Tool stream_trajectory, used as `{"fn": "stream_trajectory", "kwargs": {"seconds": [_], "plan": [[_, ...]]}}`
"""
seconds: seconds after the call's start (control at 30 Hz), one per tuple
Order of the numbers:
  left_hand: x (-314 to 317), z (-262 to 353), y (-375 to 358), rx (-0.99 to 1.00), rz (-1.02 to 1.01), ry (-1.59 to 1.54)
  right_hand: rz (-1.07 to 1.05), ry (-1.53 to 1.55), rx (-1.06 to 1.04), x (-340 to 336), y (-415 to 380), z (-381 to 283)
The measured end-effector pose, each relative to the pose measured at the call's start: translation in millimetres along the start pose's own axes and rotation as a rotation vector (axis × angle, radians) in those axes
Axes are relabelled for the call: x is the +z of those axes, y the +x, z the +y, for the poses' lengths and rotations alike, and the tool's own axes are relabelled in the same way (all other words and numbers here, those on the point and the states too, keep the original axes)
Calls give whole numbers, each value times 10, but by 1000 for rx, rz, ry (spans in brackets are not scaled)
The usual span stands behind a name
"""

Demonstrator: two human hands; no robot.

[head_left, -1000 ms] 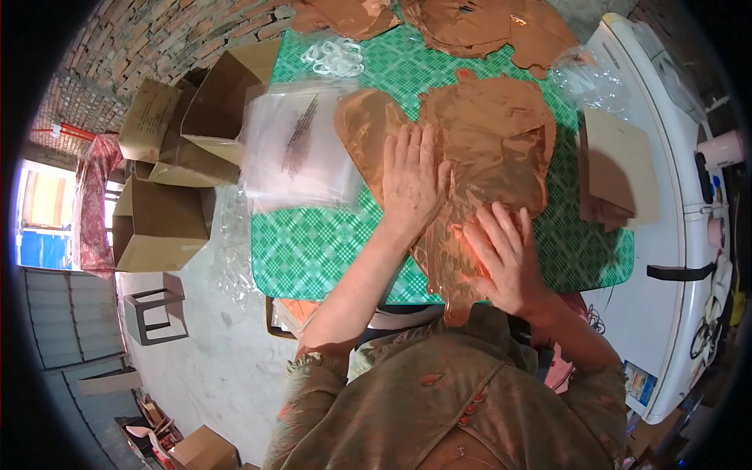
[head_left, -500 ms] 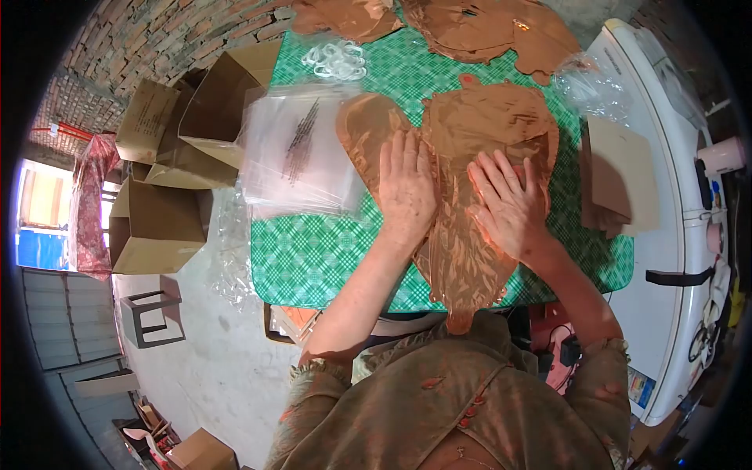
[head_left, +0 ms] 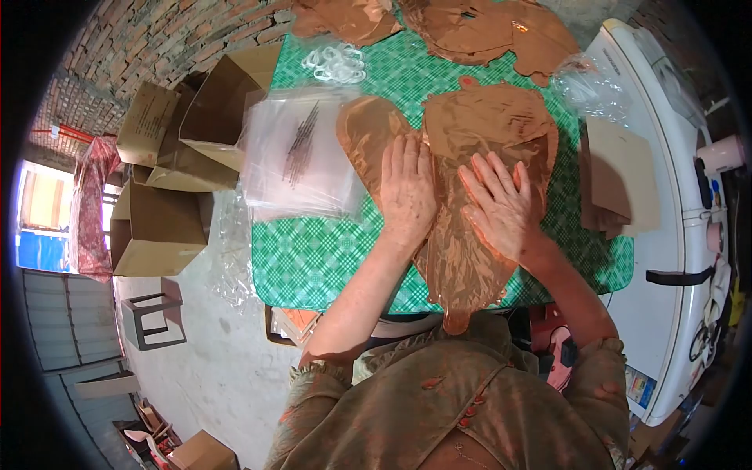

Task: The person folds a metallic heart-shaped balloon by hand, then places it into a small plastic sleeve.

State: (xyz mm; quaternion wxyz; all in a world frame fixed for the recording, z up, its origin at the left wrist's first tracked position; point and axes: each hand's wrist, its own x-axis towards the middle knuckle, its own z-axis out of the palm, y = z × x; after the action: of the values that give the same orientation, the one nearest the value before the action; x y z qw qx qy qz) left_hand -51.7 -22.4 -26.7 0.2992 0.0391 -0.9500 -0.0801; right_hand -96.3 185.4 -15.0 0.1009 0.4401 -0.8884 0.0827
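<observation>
A flat copper-coloured foil piece (head_left: 486, 117) lies on the green checked tablecloth (head_left: 313, 270), its narrow tab hanging at the near edge. My left hand (head_left: 409, 188) rests palm down on its left part, fingers stretched out and close together. On its right part my right hand (head_left: 501, 205) lies flat with the fingers spread. Neither hand grips anything. Left of the foil is a stack of clear plastic bags (head_left: 298, 149) with dark print.
More copper foil pieces (head_left: 470, 31) and white rings (head_left: 335, 63) lie at the far side. Crumpled clear plastic (head_left: 591, 86) and brown card sheets (head_left: 623, 168) are at the right, beside a white appliance (head_left: 654, 274). Open cardboard boxes (head_left: 160, 227) and a grey stool (head_left: 153, 313) stand left.
My right hand has shifted slightly left across the foil. My left hand has barely moved, and the foil's wrinkles look a little different.
</observation>
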Motion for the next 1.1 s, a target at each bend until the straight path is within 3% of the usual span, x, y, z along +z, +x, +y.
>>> {"fn": "stream_trajectory", "kwargs": {"seconds": [1.1], "plan": [[-24, -30, 2, -36, -40, -62, -3, -15, -3, -34, -6, 14]]}}
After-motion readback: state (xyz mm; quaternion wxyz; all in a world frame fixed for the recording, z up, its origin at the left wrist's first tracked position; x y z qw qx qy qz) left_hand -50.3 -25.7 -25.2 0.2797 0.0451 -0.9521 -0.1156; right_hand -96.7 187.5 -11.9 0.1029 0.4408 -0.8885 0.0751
